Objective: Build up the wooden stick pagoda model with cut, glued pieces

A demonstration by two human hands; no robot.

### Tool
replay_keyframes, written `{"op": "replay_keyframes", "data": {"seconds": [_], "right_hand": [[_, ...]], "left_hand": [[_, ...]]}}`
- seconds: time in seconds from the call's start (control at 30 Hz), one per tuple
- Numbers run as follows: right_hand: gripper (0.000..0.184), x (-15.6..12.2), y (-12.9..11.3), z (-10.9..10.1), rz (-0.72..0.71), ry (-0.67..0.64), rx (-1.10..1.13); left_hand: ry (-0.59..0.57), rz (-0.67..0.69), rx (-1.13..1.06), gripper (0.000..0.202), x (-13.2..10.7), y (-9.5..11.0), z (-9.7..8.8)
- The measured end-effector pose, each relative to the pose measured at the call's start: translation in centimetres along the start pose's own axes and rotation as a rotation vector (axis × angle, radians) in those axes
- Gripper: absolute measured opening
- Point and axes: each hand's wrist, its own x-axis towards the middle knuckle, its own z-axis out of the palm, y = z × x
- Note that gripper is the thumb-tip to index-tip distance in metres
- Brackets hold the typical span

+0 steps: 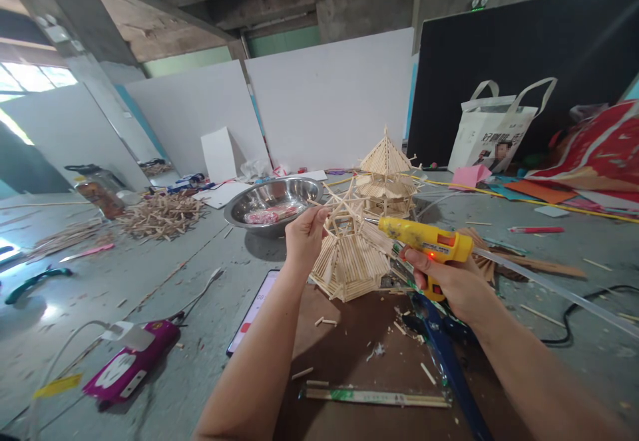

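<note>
My left hand (305, 236) pinches the upper frame of a small pavilion model (349, 261) built from wooden sticks and holds it tilted above a brown board (349, 348). My right hand (452, 281) grips a yellow hot glue gun (424, 236) whose red light is on. The gun's nozzle points left at the model's roof sticks. A clear glue stick (549, 288) trails out of the back of the gun. A second, finished stick pavilion (387, 175) stands upright behind the first.
A steel bowl (272, 205) sits behind my left hand. A phone (252, 311) lies beside the board; a pink power bank (130, 364) with a cable lies at left. Heaps of sticks (160, 215), a white tote bag (494, 132), coloured paper and a black cord (579, 314) are around.
</note>
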Motion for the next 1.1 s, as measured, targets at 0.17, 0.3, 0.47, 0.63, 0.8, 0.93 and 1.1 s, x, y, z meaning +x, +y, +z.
{"op": "replay_keyframes", "data": {"seconds": [0.17, 0.3, 0.47, 0.63, 0.8, 0.93, 1.1], "right_hand": [[0.031, -0.10, -0.08, 0.01, 0.006, 0.004, 0.002], [0.031, -0.08, -0.07, -0.05, 0.003, -0.011, -0.017], [0.032, -0.03, -0.02, -0.04, -0.008, -0.007, -0.017], [0.032, -0.04, 0.03, -0.04, 0.005, -0.010, -0.013], [0.032, -0.04, -0.02, -0.02, 0.004, -0.006, -0.011], [0.030, -0.09, -0.05, 0.08, 0.000, -0.008, 0.005], [0.031, -0.10, 0.01, 0.06, 0.016, -0.010, -0.014]], "left_hand": [[-0.004, 0.004, 0.024, 0.025, -0.03, 0.06, -0.08], [-0.003, 0.011, 0.020, 0.026, -0.02, 0.00, -0.11], [-0.007, 0.010, 0.017, 0.026, -0.01, -0.01, -0.10], [-0.008, 0.007, 0.028, 0.025, 0.00, 0.04, -0.11], [-0.011, 0.016, 0.018, 0.025, 0.03, -0.03, -0.10], [-0.009, 0.016, 0.013, 0.026, 0.00, -0.10, -0.09], [-0.017, 0.012, 0.015, 0.027, -0.01, -0.13, -0.13]]}}
